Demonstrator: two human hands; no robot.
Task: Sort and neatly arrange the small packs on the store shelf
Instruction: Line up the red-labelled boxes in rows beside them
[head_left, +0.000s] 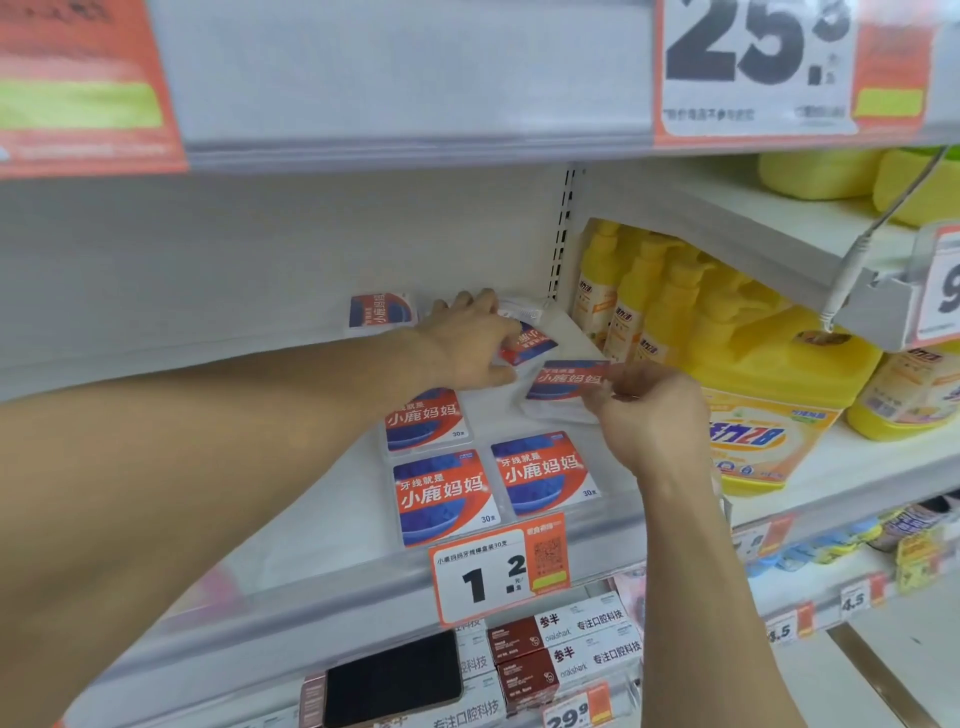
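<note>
Just right of frame centre, the right hand (647, 410) pinches one small pack (566, 382) by its right edge, fingers (597, 397) curled on it, holding it tilted above the white shelf (322, 535). Left of it, the left hand (467, 345) reaches deep toward the back, fingers spread and lying over a skewed pack (527, 340); whether they actually grip it I cannot tell, since the palm hides the contact.

Outward from the hands, 3 packs lie flat and face-up near the front lip: one (423, 418) partly under the left wrist, one (444, 496) below it, one (545, 470) to its right. Another pack (382, 310) sits alone at the back, above and left of the left hand, and a pale wrapper (522, 307) lies at the back beside the fingers.

Risks, as I judge them: the edge pinch is thin, so the tilted pack could swivel or slip and land crooked on the arranged ones. The left forearm crosses low over the front packs, and pulling back could drag the nearest one askew or push the front row toward the lip, over the price tag (501, 569). The right elbow is close to the yellow detergent jug (774, 405), which a wide swing might bump. A phone (395, 678) on the shelf below, lower centre, lies under any falling pack.
</note>
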